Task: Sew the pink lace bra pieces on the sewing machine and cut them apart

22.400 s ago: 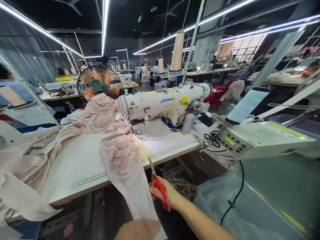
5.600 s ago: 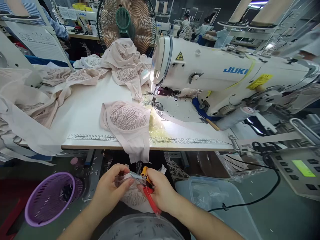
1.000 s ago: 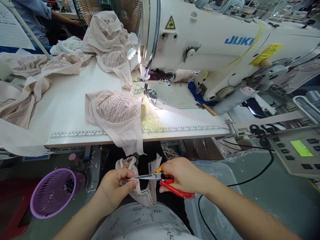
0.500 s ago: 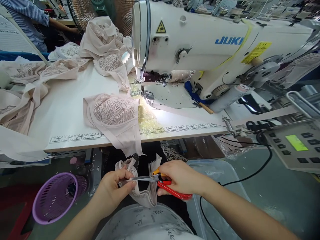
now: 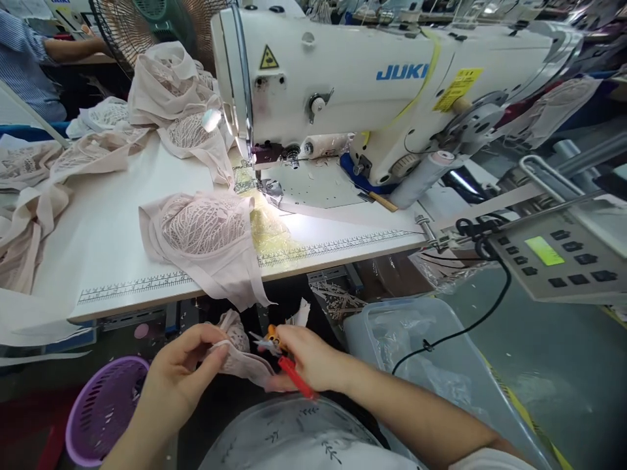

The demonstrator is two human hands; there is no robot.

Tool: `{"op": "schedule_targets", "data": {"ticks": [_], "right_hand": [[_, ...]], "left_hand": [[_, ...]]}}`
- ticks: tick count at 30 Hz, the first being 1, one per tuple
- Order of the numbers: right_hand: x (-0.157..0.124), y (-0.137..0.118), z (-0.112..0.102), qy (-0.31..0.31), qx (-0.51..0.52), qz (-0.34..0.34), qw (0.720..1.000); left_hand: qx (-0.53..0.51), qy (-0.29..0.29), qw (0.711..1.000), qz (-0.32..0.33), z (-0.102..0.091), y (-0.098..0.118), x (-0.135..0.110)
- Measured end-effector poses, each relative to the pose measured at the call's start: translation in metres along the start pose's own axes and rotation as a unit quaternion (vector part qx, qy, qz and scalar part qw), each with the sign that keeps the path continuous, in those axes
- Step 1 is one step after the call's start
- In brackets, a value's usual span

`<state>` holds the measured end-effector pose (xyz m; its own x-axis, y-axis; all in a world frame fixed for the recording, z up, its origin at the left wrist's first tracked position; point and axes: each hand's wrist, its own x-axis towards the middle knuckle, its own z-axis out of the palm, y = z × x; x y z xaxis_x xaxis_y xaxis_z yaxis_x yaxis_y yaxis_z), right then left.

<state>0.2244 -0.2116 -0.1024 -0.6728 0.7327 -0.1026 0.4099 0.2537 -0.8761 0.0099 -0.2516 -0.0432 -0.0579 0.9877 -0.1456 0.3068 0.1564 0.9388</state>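
My left hand (image 5: pixel 183 372) pinches the edge of a pale pink bra piece (image 5: pixel 245 367) above my lap, thumb against fingers. Beside it, my right hand (image 5: pixel 308 359) is closed around scissors (image 5: pixel 294 375) with red and orange handles; their short blades point left toward the fabric and look slightly apart. Part of the held bra is hidden behind both hands. Another pale pink bra (image 5: pixel 206 225) with a lace cup lies on the white sewing table (image 5: pixel 117 241), its strap hanging over the front edge.
A white JUKI sewing machine (image 5: pixel 337 78) stands on the table. More bras (image 5: pixel 166 85) are piled at the back left, near a fan (image 5: pixel 196 39). Below are a purple basket (image 5: pixel 105 405) and a clear plastic bin (image 5: pixel 362 333). A control panel (image 5: pixel 553 254) juts out at right. A co-worker's arm (image 5: pixel 73 49) shows at top left.
The scissors have drawn back from my left fingertips and turned, blades now pointing up-left. My left hand has moved left with the bra edge. The whole view has shifted too.
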Motion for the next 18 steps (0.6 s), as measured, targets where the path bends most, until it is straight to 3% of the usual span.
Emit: {"op": "schedule_targets", "data": {"ticks": [4, 12, 18], "right_hand": [[0.004, 0.007, 0.017, 0.008, -0.002, 0.005, 1.0], [-0.013, 0.017, -0.021, 0.002, -0.085, -0.053, 0.995], [-0.03, 0.04, -0.035, 0.045, -0.071, -0.058, 0.995]], "left_hand": [[-0.005, 0.116, 0.993, -0.026, -0.016, 0.007, -0.01], [-0.072, 0.265, 0.954, -0.116, -0.041, 0.005, -0.02], [-0.075, 0.31, 0.941, -0.118, -0.061, -0.008, -0.024]]}}
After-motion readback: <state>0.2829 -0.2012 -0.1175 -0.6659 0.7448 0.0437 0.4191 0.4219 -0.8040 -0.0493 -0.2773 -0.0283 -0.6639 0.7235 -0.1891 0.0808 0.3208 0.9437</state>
